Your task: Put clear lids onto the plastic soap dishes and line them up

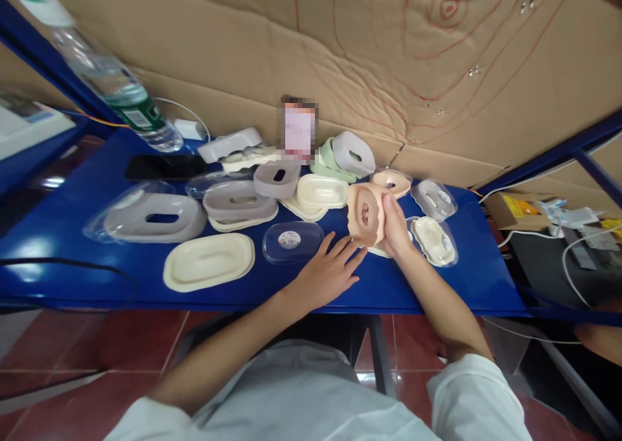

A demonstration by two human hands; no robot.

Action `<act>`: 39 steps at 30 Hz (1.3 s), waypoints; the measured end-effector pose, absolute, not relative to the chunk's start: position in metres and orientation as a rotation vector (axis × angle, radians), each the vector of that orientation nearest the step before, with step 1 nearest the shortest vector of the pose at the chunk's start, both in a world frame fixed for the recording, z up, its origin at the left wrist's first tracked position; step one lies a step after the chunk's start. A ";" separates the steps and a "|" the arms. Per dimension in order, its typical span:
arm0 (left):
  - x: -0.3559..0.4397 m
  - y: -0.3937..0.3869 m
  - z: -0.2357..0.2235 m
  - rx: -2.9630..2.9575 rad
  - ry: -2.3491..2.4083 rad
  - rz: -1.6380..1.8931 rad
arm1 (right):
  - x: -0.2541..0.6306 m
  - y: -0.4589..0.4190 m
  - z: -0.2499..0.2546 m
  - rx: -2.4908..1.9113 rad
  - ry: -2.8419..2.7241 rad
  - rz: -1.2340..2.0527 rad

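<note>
My right hand (396, 227) grips a peach soap dish (358, 224) with a wavy rim and a hole through its base, tilted up above the table. Fingers of the hand show through the hole. My left hand (325, 272) is open, its fingers spread, with the fingertips close to the dish's lower edge; whether they touch it I cannot tell. Left of that hand lies a clear lid (293, 241) with a round white label. A cream oval tray (208, 261) is further left. Beneath the peach dish, part of a cream piece shows.
Grey slotted dishes (155, 217), a cream dish (323, 192) and green pieces (330, 161) crowd the blue table (379, 292). At right are packaged grey (434, 199) and cream (434, 240) dishes. A water bottle (131, 98) and a pixelated upright item (298, 130) stand behind; cardboard (233, 52) backs the table.
</note>
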State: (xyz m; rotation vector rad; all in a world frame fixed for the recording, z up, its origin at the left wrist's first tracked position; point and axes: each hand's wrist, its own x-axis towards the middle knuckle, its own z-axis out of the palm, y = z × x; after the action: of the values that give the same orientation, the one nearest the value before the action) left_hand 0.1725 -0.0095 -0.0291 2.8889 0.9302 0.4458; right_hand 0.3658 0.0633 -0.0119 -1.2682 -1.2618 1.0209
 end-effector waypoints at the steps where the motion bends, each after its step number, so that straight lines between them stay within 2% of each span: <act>1: 0.173 -0.009 -0.031 2.887 0.949 0.460 | 0.366 0.065 -0.012 -1.244 -1.186 1.064; 8: 0.168 -0.021 -0.037 2.879 0.987 0.468 | 0.368 0.067 0.000 -1.087 -0.876 1.158; 18: 0.159 -0.031 -0.029 2.888 0.962 0.391 | 0.393 0.085 -0.002 -1.001 -0.872 1.299; 24: 0.124 -0.069 -0.038 2.863 0.974 0.625 | 0.395 0.082 -0.004 -1.005 -1.063 1.284; 32: 0.091 -0.085 -0.059 2.654 1.165 0.973 | 0.355 0.010 0.034 -0.935 -2.092 0.908; 36: 0.076 -0.091 -0.061 2.467 1.286 1.130 | 0.329 -0.037 0.021 -1.148 -2.383 0.527; 39: 0.071 -0.089 -0.060 2.449 1.264 1.114 | 0.315 -0.069 0.007 -1.299 -2.451 0.367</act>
State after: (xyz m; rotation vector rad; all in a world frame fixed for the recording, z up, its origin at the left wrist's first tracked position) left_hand 0.0710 -0.0888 -0.0605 2.4488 1.2637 1.1135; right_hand 0.3149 -0.0685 0.0066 -1.2989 -2.4514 0.3672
